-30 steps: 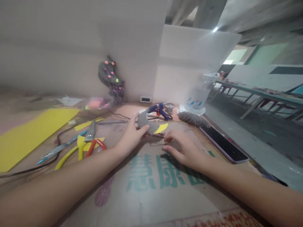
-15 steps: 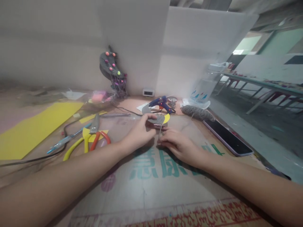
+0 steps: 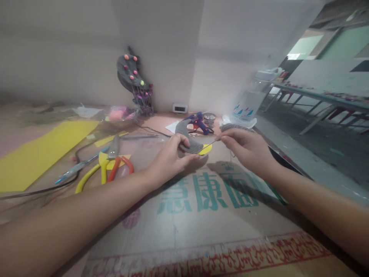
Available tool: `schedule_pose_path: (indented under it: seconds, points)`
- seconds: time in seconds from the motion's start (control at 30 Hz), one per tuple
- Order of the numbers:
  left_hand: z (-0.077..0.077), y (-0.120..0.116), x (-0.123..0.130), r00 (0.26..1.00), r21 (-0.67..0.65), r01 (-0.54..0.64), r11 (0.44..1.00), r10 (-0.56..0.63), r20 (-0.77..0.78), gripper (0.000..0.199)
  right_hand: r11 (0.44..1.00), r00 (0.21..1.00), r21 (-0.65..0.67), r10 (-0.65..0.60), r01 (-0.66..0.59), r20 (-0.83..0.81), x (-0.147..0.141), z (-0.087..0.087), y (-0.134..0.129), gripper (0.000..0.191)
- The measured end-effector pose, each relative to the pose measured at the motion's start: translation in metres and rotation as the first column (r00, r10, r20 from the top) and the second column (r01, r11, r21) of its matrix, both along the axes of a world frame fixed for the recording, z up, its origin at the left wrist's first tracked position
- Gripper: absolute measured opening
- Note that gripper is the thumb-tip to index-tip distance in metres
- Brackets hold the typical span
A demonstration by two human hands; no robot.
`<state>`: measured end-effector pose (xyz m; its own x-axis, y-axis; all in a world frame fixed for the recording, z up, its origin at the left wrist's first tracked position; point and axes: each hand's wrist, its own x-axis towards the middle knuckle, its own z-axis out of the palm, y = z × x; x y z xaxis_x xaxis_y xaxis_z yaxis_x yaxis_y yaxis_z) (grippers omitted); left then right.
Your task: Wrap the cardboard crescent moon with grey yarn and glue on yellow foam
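My left hand [image 3: 175,154] grips a crescent shape [image 3: 183,129] wrapped in grey yarn, thumb below and fingers above. Its bare tip [image 3: 206,149] shows yellow at the right end. A strand of grey yarn [image 3: 210,144] runs taut from the wrapped edge up to my right hand [image 3: 245,146], which pinches it between thumb and fingertips. Behind my right hand lies the grey yarn bundle [image 3: 230,126], now mostly covered by it. Just beyond the crescent rests a blue glue gun [image 3: 198,122] with a small red light.
Pliers with yellow and orange handles [image 3: 111,161], a blue pen [image 3: 77,169] and a yellow sheet [image 3: 43,154] lie left. A finished-looking grey crescent with pompoms [image 3: 131,77] leans on the wall. A water bottle [image 3: 249,100] stands back right; a phone [image 3: 284,159] is partly hidden by my right arm.
My right hand has moved up and to the right, drawing the yarn strand out from the crescent. The crescent has turned slightly in my left hand, showing more of its curve.
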<state>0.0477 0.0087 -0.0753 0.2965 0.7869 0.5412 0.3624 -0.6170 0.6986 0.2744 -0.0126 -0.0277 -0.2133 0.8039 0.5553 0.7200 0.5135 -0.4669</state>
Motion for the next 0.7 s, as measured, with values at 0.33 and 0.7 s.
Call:
schedule_pose_path:
  seconds: [0.33, 0.7]
  points:
    - [0.001, -0.003, -0.002, 0.999, 0.038, 0.025, 0.999, -0.026, 0.033, 0.027, 0.828, 0.993, -0.558, 0.1, -0.052, 0.057, 0.018, 0.011, 0.02, 0.035]
    - [0.001, -0.003, -0.005, 0.984, -0.087, 0.163, 0.983, -0.155, 0.09, 0.017, 0.875, 0.992, -0.474, 0.126, -0.1, 0.022, 0.017, -0.006, 0.026, 0.03]
